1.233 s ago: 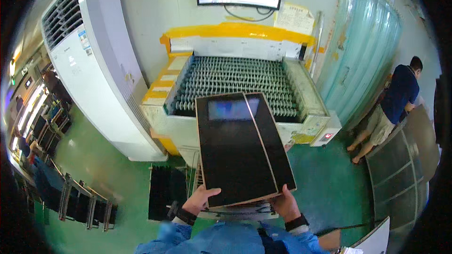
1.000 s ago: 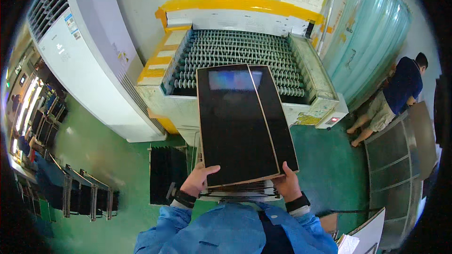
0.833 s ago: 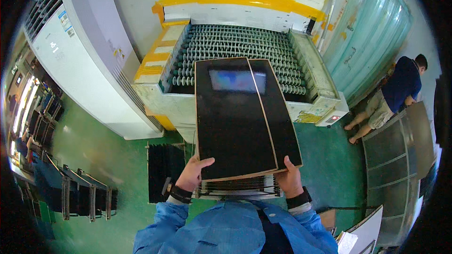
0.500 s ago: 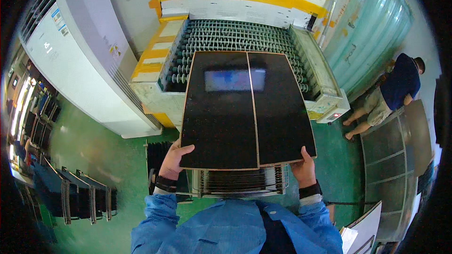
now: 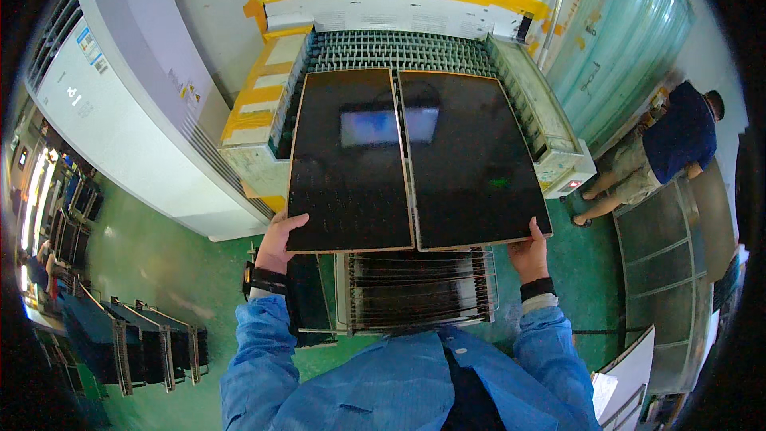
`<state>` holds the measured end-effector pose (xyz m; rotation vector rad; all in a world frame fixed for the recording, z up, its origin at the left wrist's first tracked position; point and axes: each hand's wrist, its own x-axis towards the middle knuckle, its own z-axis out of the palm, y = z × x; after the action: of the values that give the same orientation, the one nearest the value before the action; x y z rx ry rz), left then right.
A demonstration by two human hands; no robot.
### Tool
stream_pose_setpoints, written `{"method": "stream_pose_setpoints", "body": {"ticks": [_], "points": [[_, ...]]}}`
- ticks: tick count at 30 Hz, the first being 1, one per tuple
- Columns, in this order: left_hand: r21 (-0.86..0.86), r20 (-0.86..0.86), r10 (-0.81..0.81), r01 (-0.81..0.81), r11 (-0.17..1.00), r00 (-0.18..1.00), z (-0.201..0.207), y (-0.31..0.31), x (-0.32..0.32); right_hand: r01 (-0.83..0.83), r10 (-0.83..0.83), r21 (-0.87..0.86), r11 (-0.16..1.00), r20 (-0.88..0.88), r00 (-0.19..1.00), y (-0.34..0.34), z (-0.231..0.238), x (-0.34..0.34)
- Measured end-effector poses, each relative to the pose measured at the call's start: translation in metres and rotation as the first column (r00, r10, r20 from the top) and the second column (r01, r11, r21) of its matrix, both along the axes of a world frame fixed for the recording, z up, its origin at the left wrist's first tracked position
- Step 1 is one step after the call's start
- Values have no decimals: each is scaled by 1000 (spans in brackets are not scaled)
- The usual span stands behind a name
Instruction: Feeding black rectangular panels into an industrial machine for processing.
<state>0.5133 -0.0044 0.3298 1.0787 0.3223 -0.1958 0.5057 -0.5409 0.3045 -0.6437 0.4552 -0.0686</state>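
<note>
Two glossy black rectangular panels with thin light edges lie side by side, a narrow gap between them. The left panel (image 5: 347, 183) is gripped at its near left corner by my left hand (image 5: 277, 244), thumb on top and fingers underneath. At the near right corner of the right panel (image 5: 479, 183), my right hand (image 5: 530, 253) is closed the same way. Both panels reach over the roller bed (image 5: 399, 48) of a machine and cover much of its rollers. Whether their far ends rest on the rollers cannot be seen.
A slotted rack (image 5: 419, 291) stands between me and the machine. On the left is a tall white cabinet unit (image 5: 136, 120); further left, racks hold dark panels (image 5: 88, 335). Another person (image 5: 678, 132) bends at the right beside a metal-framed panel (image 5: 658, 271). Clear plastic sheeting (image 5: 618, 56) hangs behind.
Both panels have moved forward, further over the rollers, together with my hands. The gap between them has widened, and the right panel has shifted slightly right.
</note>
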Motion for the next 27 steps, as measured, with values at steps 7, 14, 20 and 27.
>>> {"method": "stream_pose_setpoints", "body": {"ticks": [7,14,20,27], "points": [[-3,7,-46,46,999,999,-4,5,17,-216,218,29,976,-43,975,23,-20,0],[1,-19,-34,34,999,999,8,-10,17,-170,169,-5,985,-57,984,29,-9,14],[2,-24,21,-21,1000,999,-10,3,22,-253,255,58,966,-37,966,37,-1,32],[-272,231,119,-53,961,966,-39,-10,3,-248,251,61,967,-53,967,28,-5,46]]}}
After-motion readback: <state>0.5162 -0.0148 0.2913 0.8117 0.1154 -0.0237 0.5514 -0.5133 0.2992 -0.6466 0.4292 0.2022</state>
